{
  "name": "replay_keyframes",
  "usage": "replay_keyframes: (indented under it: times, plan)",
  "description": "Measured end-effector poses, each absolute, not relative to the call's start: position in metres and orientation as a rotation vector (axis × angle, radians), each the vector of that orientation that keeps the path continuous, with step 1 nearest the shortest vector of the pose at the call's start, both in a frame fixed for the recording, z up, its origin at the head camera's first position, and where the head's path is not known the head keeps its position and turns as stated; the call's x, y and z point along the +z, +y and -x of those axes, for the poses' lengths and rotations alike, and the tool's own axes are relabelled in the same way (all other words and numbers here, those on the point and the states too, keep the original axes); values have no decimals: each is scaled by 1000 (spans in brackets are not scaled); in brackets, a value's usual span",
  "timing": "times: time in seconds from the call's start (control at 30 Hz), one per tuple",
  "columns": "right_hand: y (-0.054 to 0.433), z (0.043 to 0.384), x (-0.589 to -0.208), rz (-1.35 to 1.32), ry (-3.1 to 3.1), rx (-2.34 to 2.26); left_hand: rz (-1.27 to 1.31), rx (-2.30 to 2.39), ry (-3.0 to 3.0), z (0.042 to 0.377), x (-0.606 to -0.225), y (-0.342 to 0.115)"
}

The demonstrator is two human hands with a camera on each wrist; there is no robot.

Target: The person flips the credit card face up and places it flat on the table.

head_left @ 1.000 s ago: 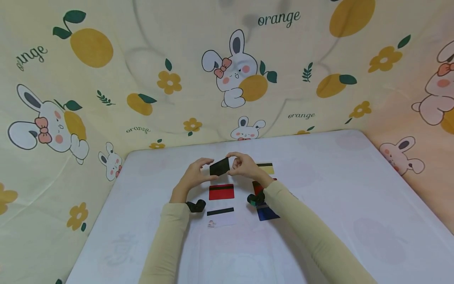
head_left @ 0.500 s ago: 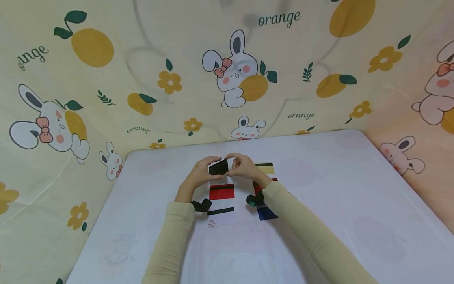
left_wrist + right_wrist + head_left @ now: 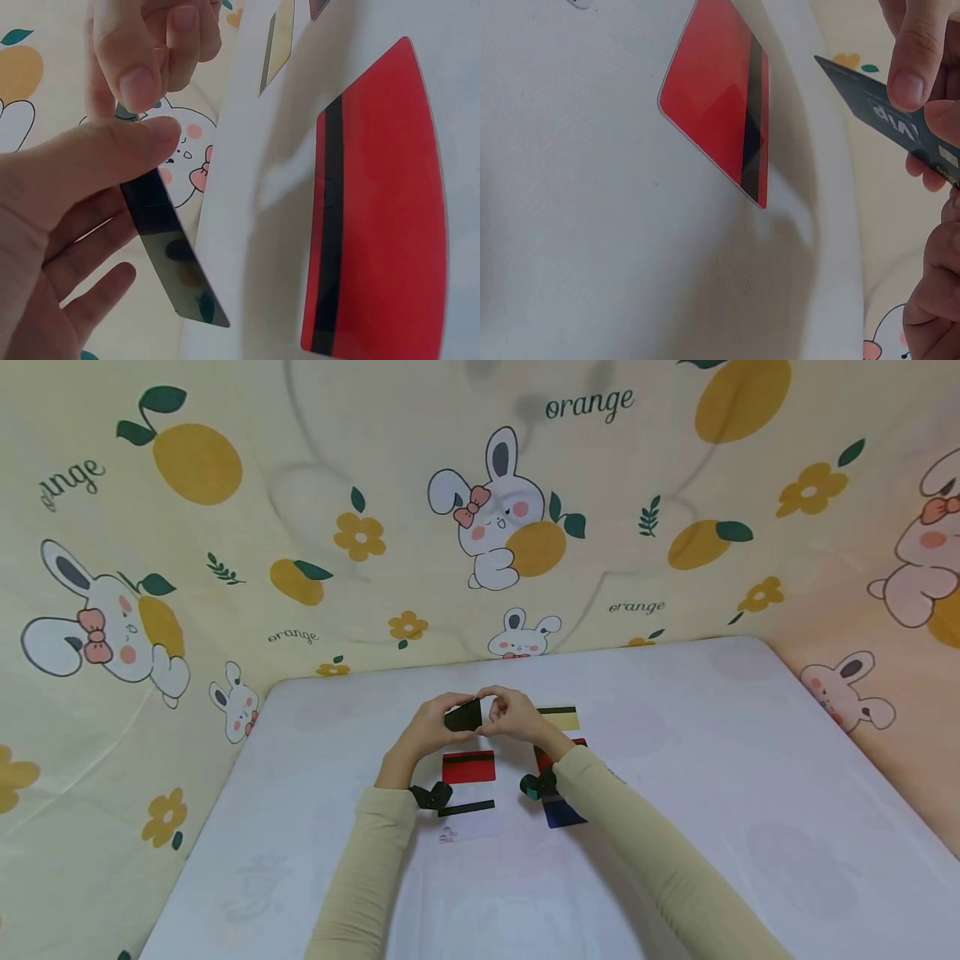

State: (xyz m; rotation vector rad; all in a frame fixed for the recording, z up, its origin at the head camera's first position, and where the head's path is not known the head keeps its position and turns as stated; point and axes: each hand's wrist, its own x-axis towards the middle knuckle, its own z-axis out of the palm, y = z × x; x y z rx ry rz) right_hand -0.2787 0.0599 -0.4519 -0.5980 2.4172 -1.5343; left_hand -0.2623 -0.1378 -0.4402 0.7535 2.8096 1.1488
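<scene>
In the head view, a black card (image 3: 463, 717) is held up over the far part of the table, one hand at each side. My left hand (image 3: 429, 727) grips it between thumb and fingers, the thumb lying across one face in the left wrist view. My right hand (image 3: 517, 717) pinches the card's right end with thumb and index finger, its other fingers curled. The right wrist view shows white "ViP" lettering on the dark card (image 3: 892, 120). A red card (image 3: 468, 767) with a black stripe lies on the table just below the hands.
A white card (image 3: 468, 823) lies nearest me on the left. A yellow card (image 3: 562, 717), a second red card (image 3: 543, 762) and a blue card (image 3: 564, 813) form a right column, partly under my right arm. Behind the white table (image 3: 675, 760) hangs a printed cloth (image 3: 465, 627).
My left hand has moved right, and its fingers and thumb have come in farther over the black card. The right hand has barely moved, and the cards on the table lie as before.
</scene>
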Motion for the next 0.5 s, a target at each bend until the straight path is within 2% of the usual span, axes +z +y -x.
replay_keyframes:
  times: [0.5]
  plan:
    - [64,277,-450,582,2343,-1601,-782,1174,2834,261,-439,-139]
